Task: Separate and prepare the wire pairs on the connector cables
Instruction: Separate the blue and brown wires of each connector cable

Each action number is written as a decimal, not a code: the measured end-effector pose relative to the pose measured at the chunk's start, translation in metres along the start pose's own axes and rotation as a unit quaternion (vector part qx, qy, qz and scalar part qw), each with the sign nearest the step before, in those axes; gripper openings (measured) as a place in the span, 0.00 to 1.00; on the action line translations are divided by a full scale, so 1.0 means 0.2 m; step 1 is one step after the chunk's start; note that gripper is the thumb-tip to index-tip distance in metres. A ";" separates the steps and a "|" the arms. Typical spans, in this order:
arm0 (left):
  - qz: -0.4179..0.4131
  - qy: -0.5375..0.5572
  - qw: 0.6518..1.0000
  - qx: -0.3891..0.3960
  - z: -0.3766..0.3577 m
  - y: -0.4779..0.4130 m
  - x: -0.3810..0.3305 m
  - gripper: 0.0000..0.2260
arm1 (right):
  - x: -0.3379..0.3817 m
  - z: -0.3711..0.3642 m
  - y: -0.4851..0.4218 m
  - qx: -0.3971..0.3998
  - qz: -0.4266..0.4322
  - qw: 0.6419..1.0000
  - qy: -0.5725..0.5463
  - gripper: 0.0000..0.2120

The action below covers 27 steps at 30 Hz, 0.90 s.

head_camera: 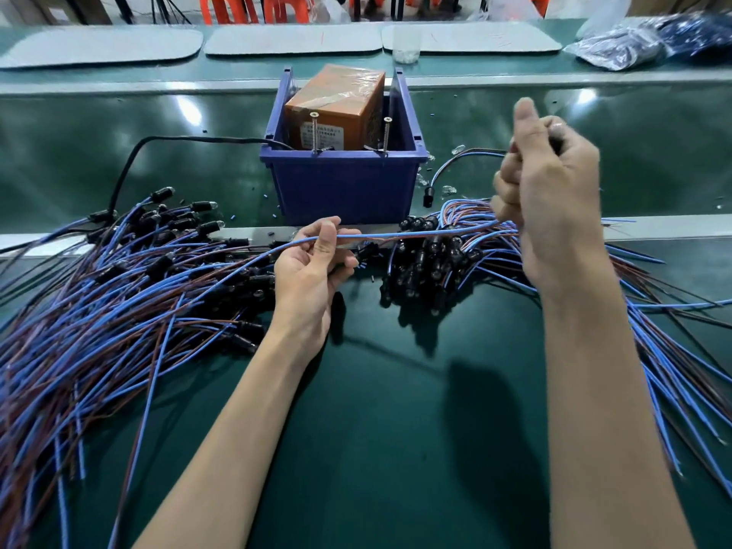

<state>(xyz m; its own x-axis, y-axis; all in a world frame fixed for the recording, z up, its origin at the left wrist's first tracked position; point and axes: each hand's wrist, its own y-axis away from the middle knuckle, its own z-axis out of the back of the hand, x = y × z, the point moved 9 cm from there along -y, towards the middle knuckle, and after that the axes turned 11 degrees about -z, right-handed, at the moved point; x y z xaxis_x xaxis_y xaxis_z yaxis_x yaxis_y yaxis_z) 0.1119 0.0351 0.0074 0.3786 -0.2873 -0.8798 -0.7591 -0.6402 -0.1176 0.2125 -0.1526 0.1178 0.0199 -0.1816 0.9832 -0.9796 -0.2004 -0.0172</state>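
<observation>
1. Green bench (pixel 396 449): fills the view; a pale strip crosses it left to right behind the hands.
2. Left heap of connector cables (pixel 99 311): blue and brown wire pairs fanned over the near left, black connector ends pointing right and far.
3. Right heap of connector cables (pixel 435 267): black connectors bunched near centre, wires trailing off to the near right.
4. Grey mats (pixel 99 45): three, in a row along the far edge.
5. Plastic bags (pixel 633 45): far right, dark contents.
6. Blue bin (pixel 344 184): centre, far of the hands, between the two heaps.
7. Orange box (pixel 336 109): inside the bin, wrapped in clear film.
8. Right hand (pixel 550 200): raised above the right heap, thumb up, fingers curled in; the held wire runs into its lower fingers. Blurred, so the exact grip cannot be told.
9. Left hand (pixel 313 267): palm up, thumb and fingertips pinching the held wire.
10. Held wire (pixel 416 233): blue, stretched between the two hands, above the pale strip and just near of the bin.
11. Black cord (pixel 130 164): runs from the bin's left side toward the left heap.
12. Loose cable (pixel 443 172): lies alone just right of the bin.
13. Clear cup (pixel 406 45): on the far mats.
14. Two screws (pixel 314 132): upright at the bin's near rim.
</observation>
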 end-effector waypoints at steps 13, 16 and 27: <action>-0.051 -0.044 0.991 0.117 -0.08 0.02 0.00 0.12 | 0.00 -0.06 0.02 0.030 -0.006 0.995 0.098 0.19; -0.056 -0.087 0.981 0.162 -0.11 0.04 0.02 0.11 | -0.07 -0.16 0.03 0.073 -0.017 0.972 0.221 0.15; -0.080 -0.108 0.974 0.185 -0.11 0.05 0.00 0.07 | -0.22 -0.37 0.10 0.130 -0.037 0.932 0.336 0.06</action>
<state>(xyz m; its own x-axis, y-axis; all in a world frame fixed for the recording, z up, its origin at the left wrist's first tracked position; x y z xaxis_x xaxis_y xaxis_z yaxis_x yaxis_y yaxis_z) 0.1159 0.0123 0.0169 0.4168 -0.0224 -0.9087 -0.8538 -0.3527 -0.3829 0.1774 -0.0784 0.0879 -0.1299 0.4684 0.8739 -0.8970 -0.4310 0.0977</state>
